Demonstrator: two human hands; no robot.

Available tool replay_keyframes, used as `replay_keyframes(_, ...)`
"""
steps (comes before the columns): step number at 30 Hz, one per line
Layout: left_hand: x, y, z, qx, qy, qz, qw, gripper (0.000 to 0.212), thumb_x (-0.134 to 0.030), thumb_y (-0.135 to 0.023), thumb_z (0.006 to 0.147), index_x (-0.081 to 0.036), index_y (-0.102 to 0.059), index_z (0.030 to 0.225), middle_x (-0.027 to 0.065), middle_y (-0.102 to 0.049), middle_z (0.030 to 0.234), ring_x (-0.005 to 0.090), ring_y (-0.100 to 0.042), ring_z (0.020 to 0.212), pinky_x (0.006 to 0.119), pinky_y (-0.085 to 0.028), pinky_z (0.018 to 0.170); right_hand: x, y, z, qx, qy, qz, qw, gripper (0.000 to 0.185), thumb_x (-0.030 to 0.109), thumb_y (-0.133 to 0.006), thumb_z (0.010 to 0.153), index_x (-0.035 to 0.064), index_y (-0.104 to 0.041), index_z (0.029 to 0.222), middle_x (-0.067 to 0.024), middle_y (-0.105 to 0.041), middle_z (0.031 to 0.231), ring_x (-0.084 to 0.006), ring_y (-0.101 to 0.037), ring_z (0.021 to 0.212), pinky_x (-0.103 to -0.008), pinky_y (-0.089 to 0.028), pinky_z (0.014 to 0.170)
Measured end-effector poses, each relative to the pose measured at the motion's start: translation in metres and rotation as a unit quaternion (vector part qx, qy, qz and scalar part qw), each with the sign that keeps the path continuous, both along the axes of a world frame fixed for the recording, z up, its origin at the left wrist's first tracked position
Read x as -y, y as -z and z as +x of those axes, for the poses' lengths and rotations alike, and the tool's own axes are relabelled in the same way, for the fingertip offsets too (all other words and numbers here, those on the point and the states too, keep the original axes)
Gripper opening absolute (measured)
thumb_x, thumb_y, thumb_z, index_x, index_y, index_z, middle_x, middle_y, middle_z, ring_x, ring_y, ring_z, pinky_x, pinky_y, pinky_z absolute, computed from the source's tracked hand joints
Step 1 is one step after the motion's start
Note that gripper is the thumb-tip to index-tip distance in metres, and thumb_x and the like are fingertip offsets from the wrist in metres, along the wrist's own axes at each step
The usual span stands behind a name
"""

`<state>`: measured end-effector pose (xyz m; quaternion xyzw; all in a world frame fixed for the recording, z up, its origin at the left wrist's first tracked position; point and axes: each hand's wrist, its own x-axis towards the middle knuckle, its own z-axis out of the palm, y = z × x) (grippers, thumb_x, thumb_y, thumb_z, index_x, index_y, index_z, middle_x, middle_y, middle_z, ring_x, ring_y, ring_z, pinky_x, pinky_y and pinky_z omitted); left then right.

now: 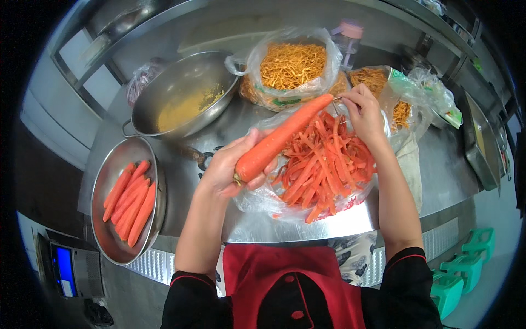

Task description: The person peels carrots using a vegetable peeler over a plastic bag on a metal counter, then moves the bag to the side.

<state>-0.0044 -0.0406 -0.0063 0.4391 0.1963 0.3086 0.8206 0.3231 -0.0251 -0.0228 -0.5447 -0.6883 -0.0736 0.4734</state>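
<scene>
A large carrot (283, 140) lies across my left hand (234, 164), which grips it near the thick stem end. Its tapered tip points up and to the right. My right hand (363, 113) pinches a thin metal peeler (337, 109) against that tip; part of the tool is hidden by the fingers. Below the carrot, a heap of carrot peelings (324, 164) is spread on a clear plastic bag (259, 201). To the left, several carrots (131, 201), smooth and orange, rest in a steel basin (100, 205).
Behind are a steel wok (144, 98) with yellowish residue, a bag of dried yellow strips (294, 66) and a pink-lidded bottle (349, 41). More plastic bags (431, 90) lie at right. A wooden-handled tool (193, 154) sits left of my hand. Green stools (460, 267) stand below right.
</scene>
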Motion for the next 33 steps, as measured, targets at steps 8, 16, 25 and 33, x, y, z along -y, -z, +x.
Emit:
replay_keyframes(8, -0.002, 0.003, 0.006, -0.031, -0.037, 0.012, 0.999, 0.053, -0.035, -0.044, 0.108, 0.007, -0.047, 0.142, 0.0161, -0.067, 0.092, 0.0181, -0.058, 0.051, 0.027, -0.046, 0.044, 0.031, -0.03, -0.047, -0.083, -0.039, 0.075, 0.993, 0.017, -0.006, -0.064, 0.09, 0.0003, -0.073, 0.103, -0.0105, -0.059, 0.089, -0.0228, -0.061, 0.079, -0.0323, -0.048, 0.068)
replay_keyframes(16, 0.002, 0.014, 0.01, -0.023, 0.002, 0.051, 0.998, 0.046, -0.022, -0.043, 0.107, 0.007, -0.048, 0.143, 0.0181, -0.069, 0.102, 0.0214, -0.068, 0.08, 0.034, -0.056, 0.068, 0.063, -0.026, -0.108, -0.019, -0.209, 0.018, 0.978, 0.02, 0.0, -0.067, 0.084, 0.0044, -0.072, 0.103, -0.0099, -0.061, 0.092, -0.0285, -0.061, 0.088, -0.0402, -0.048, 0.082)
replay_keyframes(25, 0.006, 0.03, 0.012, -0.081, -0.036, 0.054, 0.995, 0.042, -0.018, -0.044, 0.107, 0.003, -0.052, 0.142, 0.0123, -0.064, 0.127, 0.0162, -0.064, 0.109, 0.029, -0.053, 0.092, 0.057, -0.019, -0.113, -0.001, -0.256, 0.012, 0.967, 0.031, -0.012, -0.063, 0.081, 0.0035, -0.073, 0.106, -0.0107, -0.058, 0.092, -0.0255, -0.06, 0.084, -0.0338, -0.049, 0.074)
replay_keyframes(33, 0.0, 0.005, 0.004, -0.001, 0.047, 0.052, 0.998, 0.049, -0.028, -0.047, 0.108, 0.004, -0.048, 0.145, 0.0121, -0.068, 0.093, 0.0156, -0.062, 0.07, 0.028, -0.05, 0.063, 0.01, -0.014, -0.024, -0.024, -0.052, -0.013, 0.998, 0.012, 0.005, -0.066, 0.091, 0.0007, -0.074, 0.099, -0.0116, -0.06, 0.087, -0.0288, -0.063, 0.082, -0.0382, -0.05, 0.073)
